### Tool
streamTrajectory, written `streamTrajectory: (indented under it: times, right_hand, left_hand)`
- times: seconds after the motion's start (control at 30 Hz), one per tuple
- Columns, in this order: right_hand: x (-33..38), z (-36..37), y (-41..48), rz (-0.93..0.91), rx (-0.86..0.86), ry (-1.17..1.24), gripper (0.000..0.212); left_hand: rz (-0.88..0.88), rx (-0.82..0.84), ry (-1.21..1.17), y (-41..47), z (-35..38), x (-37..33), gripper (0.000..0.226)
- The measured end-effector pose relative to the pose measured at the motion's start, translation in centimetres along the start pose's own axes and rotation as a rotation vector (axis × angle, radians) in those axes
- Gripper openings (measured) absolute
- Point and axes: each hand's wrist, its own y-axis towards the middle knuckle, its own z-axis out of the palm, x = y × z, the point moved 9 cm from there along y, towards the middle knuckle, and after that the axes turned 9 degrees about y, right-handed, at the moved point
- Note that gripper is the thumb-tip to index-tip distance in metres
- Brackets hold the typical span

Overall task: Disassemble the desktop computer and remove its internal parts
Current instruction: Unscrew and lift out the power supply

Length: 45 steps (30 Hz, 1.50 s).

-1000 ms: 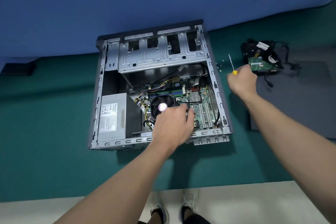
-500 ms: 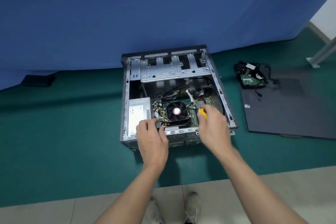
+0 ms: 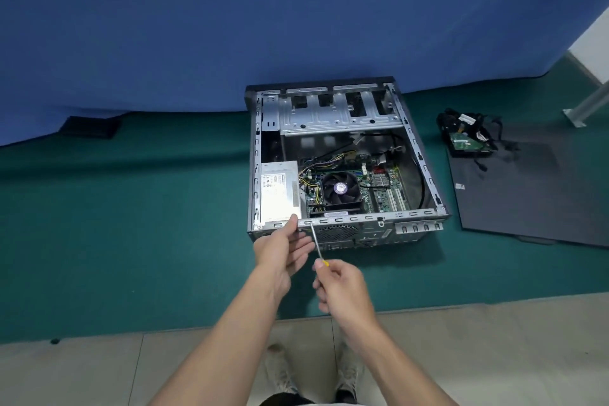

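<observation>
So the computer case (image 3: pixel 362 218) is lying on its side, open, on a green mat (image 3: pixel 131 224) on the floor, backed up against a blue backdrop (image 3: pixel 230 26). Inside it you can see the power supply (image 3: pixel 278 191) at the near left, the CPU fan (image 3: pixel 339 188) right of it, the motherboard (image 3: pixel 385 194) further right, and the drive cage (image 3: pixel 339 115) along the far side.

The right hand (image 3: pixel 342 287) is near the case, fingers clamped around the yellow handle of a screwdriver (image 3: pixel 316 242). The shaft runs up to the near rim, just right of the power supply. The left hand (image 3: pixel 283 249) has its thumb on that same rim, fingers loosely apart beside the shaft. Can't tell if they actually touch it.

Off to the right, the dark side panel (image 3: pixel 527 194) lies flat on the mat, with a hard drive (image 3: pixel 468 142) and a tangle of cables at its far corner.
</observation>
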Motion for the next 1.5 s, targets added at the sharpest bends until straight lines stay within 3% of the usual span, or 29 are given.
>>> streamTrajectory:
  times: [0.17, 0.53, 0.8, 0.97, 1.07, 1.23, 1.4, 1.5]
  right_hand:
    - [-2.3, 2.2, -1.0, 0.174, 0.085, 0.204, 0.022]
    - [-3.3, 3.4, -0.6, 0.28, 0.104, 0.466, 0.025]
    - [-4.3, 5.4, -0.7, 0.573, 0.354, 0.942, 0.031]
    - [-4.5, 6.8, -0.9, 0.618, 0.43, 1.04, 0.035]
    - [-4.9, 6.6, -0.5, 0.568, 0.337, 0.941, 0.039]
    - [-4.9, 4.8, 0.4, 0.333, 0.003, 0.496, 0.043]
    - [-1.8, 3.5, 0.4, 0.014, -0.15, -0.407, 0.041]
    - [-1.1, 3.6, 0.1, -0.013, -0.202, -0.53, 0.035]
  left_hand:
    - [-0.029, 0.08, -0.06, -0.2, 0.5, -0.2, 0.037]
    - [-0.032, 0.08, -0.068, 0.6, 0.4, -0.1, 0.04]
    - [-0.016, 0.084, -0.051, 0.5, 0.3, -0.4, 0.043]
    - [-0.02, 0.078, -0.025, 0.5, 0.2, -0.5, 0.042]
    - [-0.021, 0.075, -0.007, 0.5, 0.1, -0.5, 0.043]
    - [-0.019, 0.066, -0.01, 0.5, 0.0, -0.5, 0.04]
    - [-0.02, 0.065, -0.008, 0.5, 0.1, -0.6, 0.038]
    - [-0.026, 0.059, -0.014, 0.4, 0.1, -0.5, 0.035]
